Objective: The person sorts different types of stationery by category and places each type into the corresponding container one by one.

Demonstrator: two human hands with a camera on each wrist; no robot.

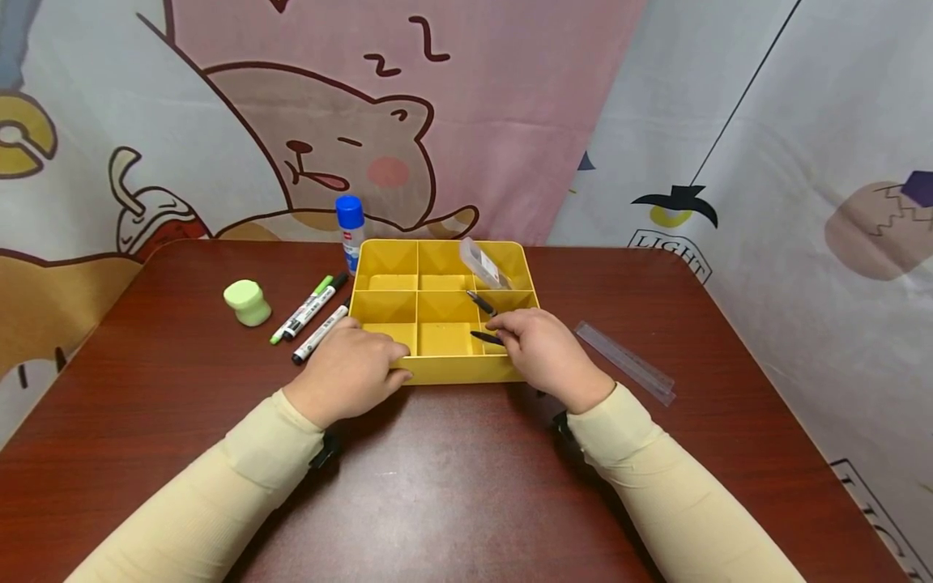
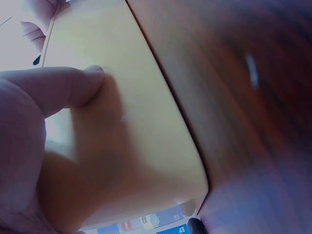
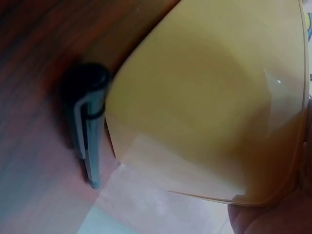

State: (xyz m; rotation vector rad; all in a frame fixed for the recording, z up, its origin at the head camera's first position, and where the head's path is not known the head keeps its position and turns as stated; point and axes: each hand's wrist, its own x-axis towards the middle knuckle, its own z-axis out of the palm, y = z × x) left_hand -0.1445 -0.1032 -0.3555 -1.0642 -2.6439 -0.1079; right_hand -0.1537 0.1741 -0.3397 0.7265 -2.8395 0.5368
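A yellow compartment box (image 1: 459, 371) stands on the table, seen close in both wrist views. At its front left corner my left hand (image 1: 353, 364) grips the wall, thumb outside and fingers over the rim. Over the front right compartment, my right hand (image 1: 547, 352) pinches a dark pen (image 1: 487, 337), whose far end is hidden under the hand. Another dark pen (image 1: 481, 303) leans at the divider beside those fingers. A small clear plastic case (image 1: 483, 263) tilts in the back right compartment. In the right wrist view, a capped pen (image 3: 90, 126) lies on the table beside the box.
Left of the box lie a green pen (image 1: 321, 285) and two white markers (image 1: 313, 308). Behind them stands a blue-capped glue bottle (image 1: 351, 231). A pale green waisted object (image 1: 248, 304) is farther left. Clear rulers (image 1: 627, 362) lie to the right.
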